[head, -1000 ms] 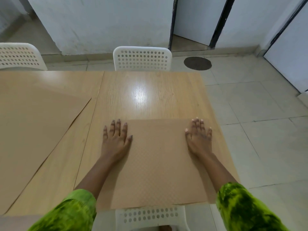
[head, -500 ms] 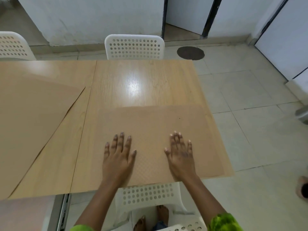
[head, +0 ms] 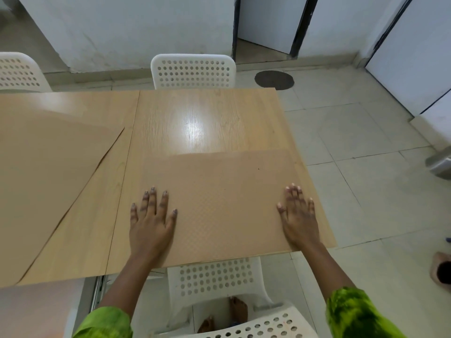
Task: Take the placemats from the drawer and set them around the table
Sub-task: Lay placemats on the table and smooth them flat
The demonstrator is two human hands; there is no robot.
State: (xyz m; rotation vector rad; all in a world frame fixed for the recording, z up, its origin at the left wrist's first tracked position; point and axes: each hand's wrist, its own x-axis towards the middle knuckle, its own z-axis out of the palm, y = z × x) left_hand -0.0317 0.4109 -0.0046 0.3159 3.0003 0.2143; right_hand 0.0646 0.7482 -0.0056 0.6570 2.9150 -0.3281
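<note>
1. The counter (head: 207,123) is a long light-wood top across the left and middle of the view. Its far half shows bare wood with a patch of glare.
2. The left mat (head: 48,179) lies flat on the counter's left part, set at an angle and running out of view at the left.
3. The near mat (head: 227,203) lies flat at the counter's near right corner, square with its edges and above the near chair (head: 214,279).
4. The far chair (head: 192,70) stands at the counter's far edge with no mat before it. The corner chair (head: 17,71) likewise faces bare wood.
5. The left hand (head: 151,223) presses flat, fingers spread, on the near mat's left edge. The right hand (head: 299,218) does the same near its right edge. Neither grips anything.
6. Judging by this, two mats are down and the near one is only being smoothed or squared. The far places appear left to do. The drawer is not in view, so how many mats remain cannot be told.
</note>
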